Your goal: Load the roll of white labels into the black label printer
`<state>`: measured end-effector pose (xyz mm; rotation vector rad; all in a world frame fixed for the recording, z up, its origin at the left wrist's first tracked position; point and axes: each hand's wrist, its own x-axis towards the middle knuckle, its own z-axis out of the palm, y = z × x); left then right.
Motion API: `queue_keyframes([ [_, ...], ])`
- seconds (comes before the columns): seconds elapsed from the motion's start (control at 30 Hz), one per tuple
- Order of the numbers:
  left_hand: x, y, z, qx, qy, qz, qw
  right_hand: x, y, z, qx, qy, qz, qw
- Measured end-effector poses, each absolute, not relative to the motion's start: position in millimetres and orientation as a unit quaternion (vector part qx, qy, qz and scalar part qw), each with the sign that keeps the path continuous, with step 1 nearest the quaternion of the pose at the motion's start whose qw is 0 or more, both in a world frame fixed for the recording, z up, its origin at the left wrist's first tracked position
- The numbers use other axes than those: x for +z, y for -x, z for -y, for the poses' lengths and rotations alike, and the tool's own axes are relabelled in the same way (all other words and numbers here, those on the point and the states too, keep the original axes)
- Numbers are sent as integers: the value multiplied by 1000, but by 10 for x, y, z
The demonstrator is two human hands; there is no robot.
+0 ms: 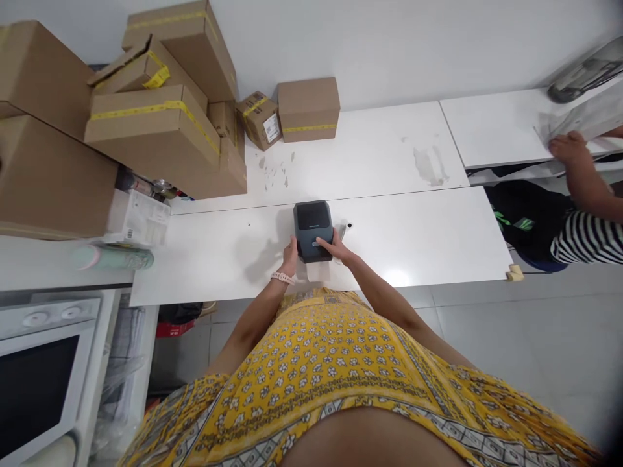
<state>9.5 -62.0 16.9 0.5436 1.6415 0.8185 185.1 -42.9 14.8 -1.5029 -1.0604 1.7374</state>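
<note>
A small dark label printer (313, 228) stands on the white table (413, 233) right in front of me. My left hand (291, 251) rests against its left front corner, fingers together. My right hand (331, 247) lies on its front edge with the fingers stretched over it. A white paper label (317, 270) sticks out below the printer between my hands. Neither hand wraps around anything.
Stacked cardboard boxes (156, 123) fill the table's left rear, with two smaller boxes (308, 109) by the wall. A green bottle (117, 257) lies at left above a white oven (39, 363). Another person's hand (569, 148) and striped sleeve (584, 237) are at right.
</note>
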Motion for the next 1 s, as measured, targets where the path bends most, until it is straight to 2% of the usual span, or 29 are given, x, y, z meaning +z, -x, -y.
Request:
queue_keyframes([
  [0.2, 529, 7, 469, 353, -269, -698, 561, 525, -1989, 328, 647, 583, 398, 290],
  [0.33, 743, 118, 123, 420, -320, -647, 550, 774, -2062, -1, 626, 529, 455, 347],
  [0.43, 696, 159, -129, 428, -368, -637, 526, 878, -2004, -341, 613, 507, 479, 372],
  [0.53, 448, 174, -204, 361, -410, -692, 471, 862, -1894, -585, 558, 525, 506, 395],
  [0.63, 146, 180, -88, 228, -445, -756, 422, 731, -1798, -649, 475, 548, 555, 406],
  [0.77, -77, 145, 104, 87, -469, -780, 405, 481, -1727, -539, 382, 580, 652, 304],
  [1.0, -73, 7, -8, -37, -542, -778, 315, 124, -1575, -454, 259, 524, 811, -28],
])
